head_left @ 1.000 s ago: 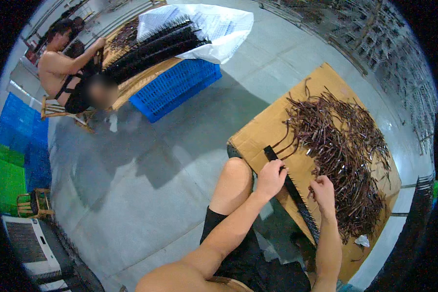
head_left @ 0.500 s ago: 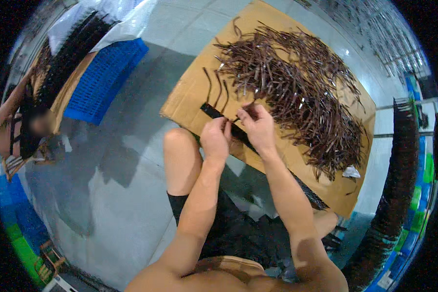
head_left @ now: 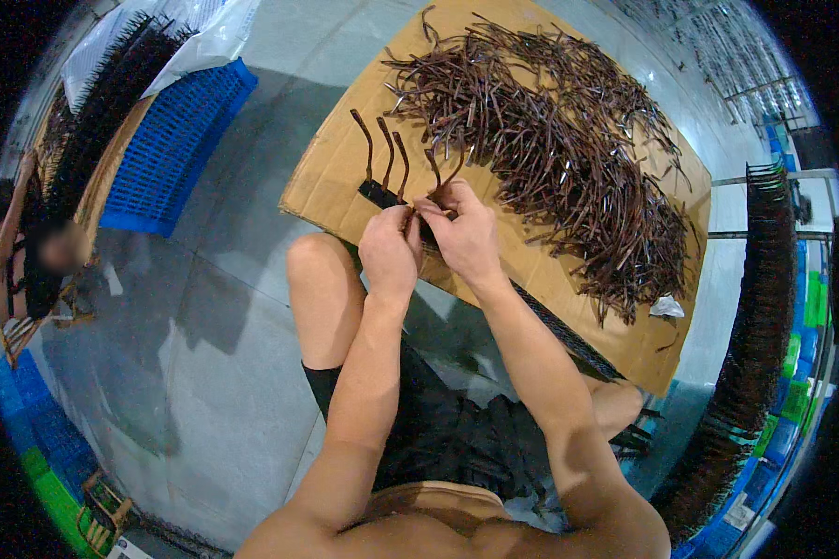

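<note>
A long narrow black strip [head_left: 378, 194] lies along the near edge of the cardboard. Several dark brown curved eyeglass temples [head_left: 385, 149] stand upright in its left end. My left hand [head_left: 389, 256] is closed at the strip beside them, thumb and fingers pressed together; what they pinch is hidden. Just right of it and almost touching, my right hand [head_left: 466, 233] is closed, with two brown temples [head_left: 434, 170] rising from its fingers. Their lower ends are covered by the fingers. A large heap of loose brown temples [head_left: 550, 149] spreads across the cardboard beyond my hands.
The brown cardboard sheet [head_left: 331, 177] lies in front of my knees. A white scrap [head_left: 667, 306] sits at its right side. A blue perforated crate [head_left: 172, 140] stands at left, near another person [head_left: 9, 252]. A long dark bristly row [head_left: 764, 307] runs along the right.
The view has shifted slightly, so the scene sits farther left. My right hand has come closer to my left, and two temples now show above its fingers.
</note>
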`<state>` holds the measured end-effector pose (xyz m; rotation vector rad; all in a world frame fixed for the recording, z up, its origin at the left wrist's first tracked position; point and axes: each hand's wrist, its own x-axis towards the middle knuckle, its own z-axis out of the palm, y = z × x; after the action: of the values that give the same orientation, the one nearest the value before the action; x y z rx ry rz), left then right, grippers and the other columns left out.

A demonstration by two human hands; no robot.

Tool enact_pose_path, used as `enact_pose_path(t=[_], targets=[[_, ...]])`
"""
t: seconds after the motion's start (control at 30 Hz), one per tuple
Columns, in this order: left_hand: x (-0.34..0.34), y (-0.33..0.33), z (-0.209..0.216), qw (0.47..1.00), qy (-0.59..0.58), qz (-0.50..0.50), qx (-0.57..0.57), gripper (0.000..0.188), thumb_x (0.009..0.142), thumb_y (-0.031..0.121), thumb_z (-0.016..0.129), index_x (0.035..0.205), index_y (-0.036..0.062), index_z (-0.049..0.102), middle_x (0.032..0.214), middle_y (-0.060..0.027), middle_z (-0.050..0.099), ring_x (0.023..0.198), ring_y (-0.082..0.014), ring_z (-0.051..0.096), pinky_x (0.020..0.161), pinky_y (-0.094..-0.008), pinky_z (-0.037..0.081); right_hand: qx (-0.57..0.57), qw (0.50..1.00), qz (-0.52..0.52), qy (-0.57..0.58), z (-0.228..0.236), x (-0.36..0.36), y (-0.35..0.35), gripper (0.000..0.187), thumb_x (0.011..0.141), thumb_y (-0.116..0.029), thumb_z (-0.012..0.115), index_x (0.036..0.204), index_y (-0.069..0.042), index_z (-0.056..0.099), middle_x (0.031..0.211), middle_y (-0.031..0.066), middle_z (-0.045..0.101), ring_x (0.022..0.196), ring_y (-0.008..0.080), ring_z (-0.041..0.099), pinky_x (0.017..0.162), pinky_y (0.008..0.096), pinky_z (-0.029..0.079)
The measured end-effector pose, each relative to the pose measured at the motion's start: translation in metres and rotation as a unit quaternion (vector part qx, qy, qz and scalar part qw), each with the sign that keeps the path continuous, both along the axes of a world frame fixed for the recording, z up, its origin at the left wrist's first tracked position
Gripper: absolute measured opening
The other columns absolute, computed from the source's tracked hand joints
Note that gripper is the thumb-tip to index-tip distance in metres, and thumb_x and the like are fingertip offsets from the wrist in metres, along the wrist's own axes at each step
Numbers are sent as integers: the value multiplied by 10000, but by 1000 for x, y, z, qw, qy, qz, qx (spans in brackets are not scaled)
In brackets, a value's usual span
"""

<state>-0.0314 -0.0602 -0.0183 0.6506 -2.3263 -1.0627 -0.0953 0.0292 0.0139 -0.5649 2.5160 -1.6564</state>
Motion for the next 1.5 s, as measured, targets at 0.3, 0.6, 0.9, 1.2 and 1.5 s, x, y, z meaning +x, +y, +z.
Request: enact_pose_path(t=[0.3, 0.6, 0.9, 1.2, 1.5], targets=[[0, 4, 3, 998, 21, -4, 62, 139, 830, 147, 649, 905, 31, 654, 868, -134, 656, 805, -322, 621, 713, -401, 495, 179, 972, 62, 141, 12, -1, 4, 213, 850, -235, 623, 965, -58, 653, 855, 165, 668, 766, 334, 652, 651, 400, 530], [6, 20, 5, 999, 7, -24, 43, 197, 823, 144, 675, 982, 27, 676, 847, -146, 673, 777, -295, 658, 715, -352, 512, -144, 984, -70, -78, 4, -4, 23, 119, 927, -106, 606, 958, 3, 567, 820, 69, 669, 758, 125, 641, 650, 281, 521], [3, 18, -1, 998, 37, -33, -24, 100, 805, 106, 665, 868, 29, 667, 869, -127, 664, 799, -326, 614, 701, -403, 492, -136, 985, -11, -104, 2, 1, 21, 147, 943, -129, 585, 981, 6, 540, 849, 114, 694, 772, 170, 682, 665, 296, 536], [2, 20, 0, 999, 22, -25, 13, 78, 810, 114, 645, 833, 40, 639, 830, -134, 640, 794, -329, 609, 686, -411, 491, 86, 994, 61, 29, 12, 0, 21, 235, 843, -239, 666, 963, -43, 615, 819, 159, 686, 754, 321, 683, 649, 383, 527], [2, 21, -2, 993, 1, -19, 120, 110, 803, 113, 630, 873, 28, 636, 820, -152, 631, 749, -350, 610, 654, -394, 491, 19, 998, 40, 37, -4, 5, -3, 228, 811, -200, 685, 958, -29, 652, 858, 148, 677, 798, 342, 649, 677, 392, 511]])
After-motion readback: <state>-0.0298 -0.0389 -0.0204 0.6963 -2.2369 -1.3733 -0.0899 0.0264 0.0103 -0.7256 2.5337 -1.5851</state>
